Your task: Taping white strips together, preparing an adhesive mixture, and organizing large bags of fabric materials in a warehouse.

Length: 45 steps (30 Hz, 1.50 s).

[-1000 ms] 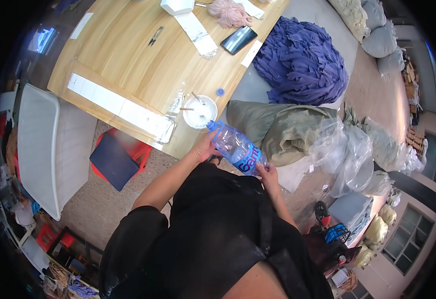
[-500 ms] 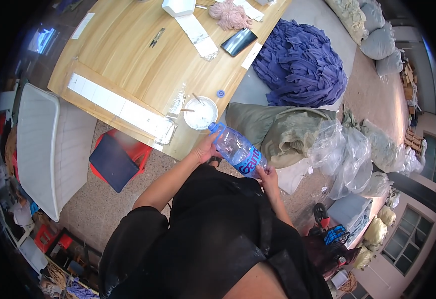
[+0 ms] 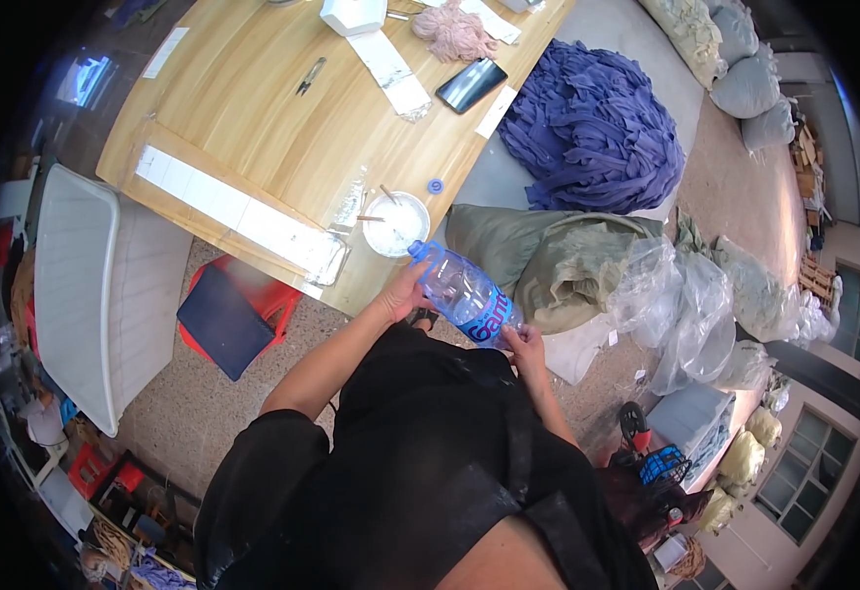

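I hold a clear plastic water bottle [image 3: 464,295] with a blue label, tilted so its open neck points toward a white bowl [image 3: 395,223] on the wooden table [image 3: 282,138]. My left hand [image 3: 405,293] grips the bottle near its neck. My right hand [image 3: 525,343] holds its base. Two sticks rest in the bowl. A small blue cap [image 3: 436,186] lies on the table just beyond the bowl.
On the table lie a dark phone [image 3: 471,85], pink yarn [image 3: 452,31], paper strips [image 3: 233,210] and small scissors [image 3: 311,75]. A purple fabric heap [image 3: 592,128], olive sacks [image 3: 558,261] and clear plastic bags [image 3: 681,305] cover the floor to the right. A red stool [image 3: 236,314] and white bin [image 3: 90,285] stand to the left.
The bottle has shifted slightly, its neck now a little closer to the bowl. Both hands keep their grip.
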### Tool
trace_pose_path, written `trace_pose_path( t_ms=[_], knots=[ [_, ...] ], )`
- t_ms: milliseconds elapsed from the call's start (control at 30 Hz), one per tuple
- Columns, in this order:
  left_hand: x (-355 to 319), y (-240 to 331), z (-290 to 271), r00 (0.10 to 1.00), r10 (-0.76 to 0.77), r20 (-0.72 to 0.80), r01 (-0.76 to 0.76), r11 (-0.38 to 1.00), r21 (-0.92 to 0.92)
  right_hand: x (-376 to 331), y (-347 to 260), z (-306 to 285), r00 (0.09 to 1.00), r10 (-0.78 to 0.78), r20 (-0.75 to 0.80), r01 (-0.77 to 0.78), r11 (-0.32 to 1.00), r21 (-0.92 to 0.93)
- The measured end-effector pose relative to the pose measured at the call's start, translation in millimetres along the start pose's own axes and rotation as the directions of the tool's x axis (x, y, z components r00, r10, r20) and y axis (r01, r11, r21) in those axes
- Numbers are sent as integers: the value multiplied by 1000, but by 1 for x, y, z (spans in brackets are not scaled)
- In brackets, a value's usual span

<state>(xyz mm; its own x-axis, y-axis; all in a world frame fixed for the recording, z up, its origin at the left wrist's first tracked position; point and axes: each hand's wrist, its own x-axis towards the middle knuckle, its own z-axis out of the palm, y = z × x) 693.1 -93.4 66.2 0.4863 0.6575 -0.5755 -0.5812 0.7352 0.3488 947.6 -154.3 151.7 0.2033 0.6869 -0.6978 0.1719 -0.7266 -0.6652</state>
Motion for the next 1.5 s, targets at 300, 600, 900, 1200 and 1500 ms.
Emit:
trace_pose_path(
  t_ms=[300,600,900,1200,1500],
  knots=[
    [-61,34,61,915,401,-40,-254,652,714,45,40,14,850,146,505,-248,959,140],
    [-149,35,34,694,697,-178,-326,526,785,80,5,135,548,211,809,-157,976,-147],
    [-152,41,27,621,779,87,-105,-27,994,127,-20,139,639,-142,756,585,728,-358],
    [-140,27,24,522,853,-29,-213,163,963,217,-137,162,580,-615,535,718,74,-693],
    [-140,20,23,474,880,-25,-212,142,967,249,-102,147,539,-593,598,751,18,-660]
  ],
)
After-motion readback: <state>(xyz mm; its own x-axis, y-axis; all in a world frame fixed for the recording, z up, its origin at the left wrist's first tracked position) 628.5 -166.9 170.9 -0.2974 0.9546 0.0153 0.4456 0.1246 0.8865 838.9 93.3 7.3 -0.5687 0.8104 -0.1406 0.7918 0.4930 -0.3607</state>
